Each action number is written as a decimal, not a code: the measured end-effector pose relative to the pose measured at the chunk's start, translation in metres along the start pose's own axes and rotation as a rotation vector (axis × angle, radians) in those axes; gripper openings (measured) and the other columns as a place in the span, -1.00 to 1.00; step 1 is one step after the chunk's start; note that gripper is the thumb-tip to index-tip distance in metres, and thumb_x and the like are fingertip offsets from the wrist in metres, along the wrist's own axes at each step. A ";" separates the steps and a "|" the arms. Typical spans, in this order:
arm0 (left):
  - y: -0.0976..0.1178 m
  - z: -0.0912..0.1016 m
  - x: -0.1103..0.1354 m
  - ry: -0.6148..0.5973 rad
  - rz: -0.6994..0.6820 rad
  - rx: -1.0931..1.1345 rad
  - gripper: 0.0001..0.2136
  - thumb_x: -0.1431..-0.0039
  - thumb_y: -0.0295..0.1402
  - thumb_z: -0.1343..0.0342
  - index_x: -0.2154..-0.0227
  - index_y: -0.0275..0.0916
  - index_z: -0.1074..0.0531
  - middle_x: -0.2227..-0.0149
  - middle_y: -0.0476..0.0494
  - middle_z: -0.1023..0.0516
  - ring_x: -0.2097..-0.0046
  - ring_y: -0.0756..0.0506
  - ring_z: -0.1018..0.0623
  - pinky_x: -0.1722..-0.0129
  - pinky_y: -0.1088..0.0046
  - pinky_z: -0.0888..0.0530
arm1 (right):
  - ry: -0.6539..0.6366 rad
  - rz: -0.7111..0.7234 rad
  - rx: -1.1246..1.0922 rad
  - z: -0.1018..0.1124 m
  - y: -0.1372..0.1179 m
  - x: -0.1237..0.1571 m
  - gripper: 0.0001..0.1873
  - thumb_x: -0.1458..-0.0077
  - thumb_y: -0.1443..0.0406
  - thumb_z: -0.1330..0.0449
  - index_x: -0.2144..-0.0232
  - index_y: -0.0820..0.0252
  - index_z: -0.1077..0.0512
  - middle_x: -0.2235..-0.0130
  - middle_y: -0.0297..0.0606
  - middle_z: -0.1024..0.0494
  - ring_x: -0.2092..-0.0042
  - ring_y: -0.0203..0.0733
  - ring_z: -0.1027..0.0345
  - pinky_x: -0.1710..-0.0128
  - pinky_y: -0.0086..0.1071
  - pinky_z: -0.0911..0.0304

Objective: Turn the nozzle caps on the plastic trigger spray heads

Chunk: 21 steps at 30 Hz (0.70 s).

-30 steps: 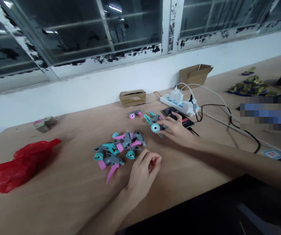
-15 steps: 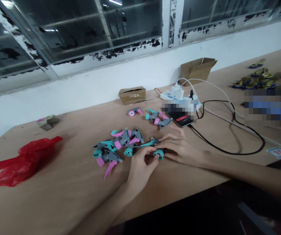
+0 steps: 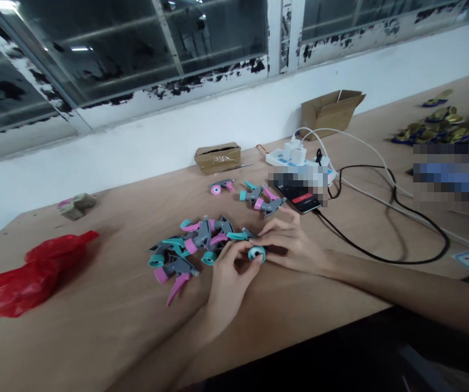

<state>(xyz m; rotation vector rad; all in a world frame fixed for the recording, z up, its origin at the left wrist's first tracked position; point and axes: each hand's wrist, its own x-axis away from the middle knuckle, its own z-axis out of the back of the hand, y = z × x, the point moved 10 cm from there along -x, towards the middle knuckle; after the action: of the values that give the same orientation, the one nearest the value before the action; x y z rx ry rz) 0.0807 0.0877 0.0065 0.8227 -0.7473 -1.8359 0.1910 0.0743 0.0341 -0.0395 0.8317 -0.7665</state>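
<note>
Both hands are on one grey trigger spray head with a teal collar (image 3: 256, 253) and a teal trigger, low over the table. My left hand (image 3: 231, 275) pinches the collar between thumb and fingers, its round opening facing me. My right hand (image 3: 295, 245) is closed around the grey body, most of which its fingers hide. Just left of my hands lies a loose heap of trigger spray heads (image 3: 193, 239), grey with pink or teal collars and triggers. Farther back rest two more spray heads (image 3: 261, 198) and a single pink-collared one (image 3: 220, 187).
A phone (image 3: 299, 196) on a black cable lies beyond my right hand, near a white power strip (image 3: 277, 158). Cardboard boxes (image 3: 218, 159) stand by the wall. A red plastic bag (image 3: 50, 261) is at left. Gold-and-blue parts (image 3: 438, 128) are piled at far right.
The teal collar has turned more toward me, and a white inner part now shows in its opening. Both hands keep their hold on the spray head. The whole view has shifted slightly.
</note>
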 end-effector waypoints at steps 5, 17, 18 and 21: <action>0.001 -0.003 -0.006 0.012 -0.001 0.000 -0.88 -0.06 -0.38 -0.11 0.30 -0.21 -0.38 0.31 -0.07 -0.46 0.32 -0.04 -0.49 0.47 0.52 -0.40 | 0.029 -0.014 -0.024 0.006 0.003 0.000 -0.78 -0.06 0.24 -0.16 0.19 0.02 -0.44 0.34 -0.39 -0.54 0.22 -0.27 -0.37 -0.13 -0.07 0.26; 0.002 0.004 -0.004 0.045 -0.013 -0.153 -0.89 -0.04 -0.38 -0.15 0.33 -0.16 -0.41 0.34 0.01 -0.46 0.39 0.00 -0.47 0.36 0.47 -0.44 | 0.033 0.061 -0.024 0.004 -0.006 0.003 -0.71 -0.13 0.30 -0.11 0.06 -0.01 -0.36 0.28 -0.42 -0.58 0.12 -0.26 -0.35 -0.12 -0.09 0.29; 0.003 0.003 -0.003 0.047 -0.016 -0.161 -0.89 -0.04 -0.38 -0.15 0.33 -0.16 -0.41 0.34 0.01 -0.46 0.39 0.01 -0.47 0.36 0.47 -0.44 | 0.032 0.072 -0.015 0.004 -0.008 0.004 -0.70 -0.13 0.30 -0.10 0.06 0.00 -0.35 0.27 -0.42 -0.58 0.13 -0.26 -0.35 -0.11 -0.09 0.28; 0.006 0.003 -0.002 0.053 -0.026 -0.180 -0.89 -0.02 -0.41 -0.15 0.34 -0.17 -0.40 0.37 0.03 -0.46 0.41 0.02 -0.46 0.38 0.49 -0.44 | 0.035 0.113 0.036 0.005 -0.013 0.006 -0.68 -0.15 0.32 -0.09 0.03 0.04 -0.33 0.28 -0.39 -0.58 0.18 -0.26 -0.36 -0.08 -0.11 0.23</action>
<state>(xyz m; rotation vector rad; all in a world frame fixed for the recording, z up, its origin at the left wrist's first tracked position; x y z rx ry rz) 0.0815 0.0882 0.0134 0.7636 -0.5312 -1.8661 0.1891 0.0600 0.0377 0.0523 0.8460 -0.6775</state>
